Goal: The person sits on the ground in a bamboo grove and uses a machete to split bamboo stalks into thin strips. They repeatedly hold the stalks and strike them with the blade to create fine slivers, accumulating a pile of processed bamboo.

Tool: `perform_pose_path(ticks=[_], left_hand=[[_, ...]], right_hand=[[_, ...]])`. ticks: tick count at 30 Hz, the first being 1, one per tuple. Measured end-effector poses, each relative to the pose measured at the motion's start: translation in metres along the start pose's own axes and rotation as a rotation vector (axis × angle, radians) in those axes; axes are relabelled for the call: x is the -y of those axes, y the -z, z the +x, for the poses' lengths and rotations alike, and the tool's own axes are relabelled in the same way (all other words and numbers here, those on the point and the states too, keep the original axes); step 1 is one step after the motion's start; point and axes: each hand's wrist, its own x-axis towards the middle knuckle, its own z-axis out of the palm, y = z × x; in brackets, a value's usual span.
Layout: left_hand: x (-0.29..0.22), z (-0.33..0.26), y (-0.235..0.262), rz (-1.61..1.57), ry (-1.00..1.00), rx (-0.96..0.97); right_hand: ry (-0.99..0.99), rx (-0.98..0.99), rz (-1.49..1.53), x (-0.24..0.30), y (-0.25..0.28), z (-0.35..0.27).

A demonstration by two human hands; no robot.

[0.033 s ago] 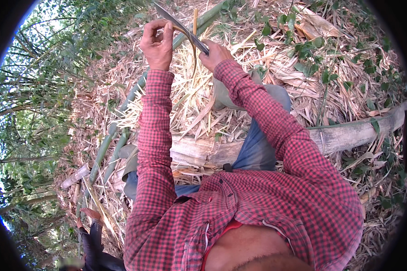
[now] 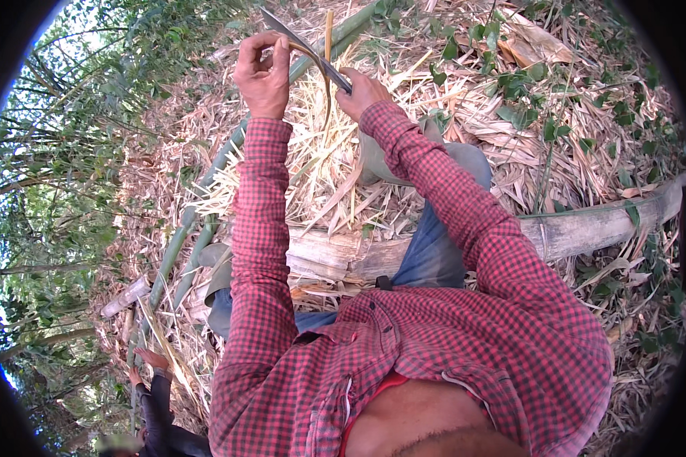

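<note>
My left hand (image 2: 264,82) is raised at the upper middle, its thumb and forefinger pinched on a thin bamboo strip (image 2: 328,100). The strip bends across to the blade and its loose end curls down. In my right hand (image 2: 366,95) is a knife (image 2: 283,27), its dark blade slanting up and left past my left fingertips. The strip lies against the blade near my right hand, though exactly how the edge meets it is too small to tell. Pale bamboo slivers (image 2: 309,167) are heaped on the ground below both hands.
Green bamboo poles (image 2: 179,242) run diagonally behind my left arm. A thick, dry bamboo trunk (image 2: 579,228) crosses in front of my body. Dry leaves and green vines (image 2: 518,114) cover the ground at right. Another person's hand (image 2: 154,359) shows at lower left.
My left hand has shifted very slightly left with the strip. The knife and my right hand look almost unmoved.
</note>
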Motion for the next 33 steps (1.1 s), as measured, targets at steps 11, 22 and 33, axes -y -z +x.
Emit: perform_pose_path(ticks=[11,22,33], left_hand=[[0.023,0.001,0.049,-0.259,0.07,-0.177],[0.013,0.024,0.02,-0.124,0.13,-0.027],[0.031,0.0,0.049,0.216,0.11,0.113]], right_hand=[[0.022,0.089,0.137,-0.02,-0.051,0.048],[-0.141,0.114,-0.075,0.01,-0.055,0.047],[-0.078,0.298,-0.15,-0.004,-0.114,0.055]])
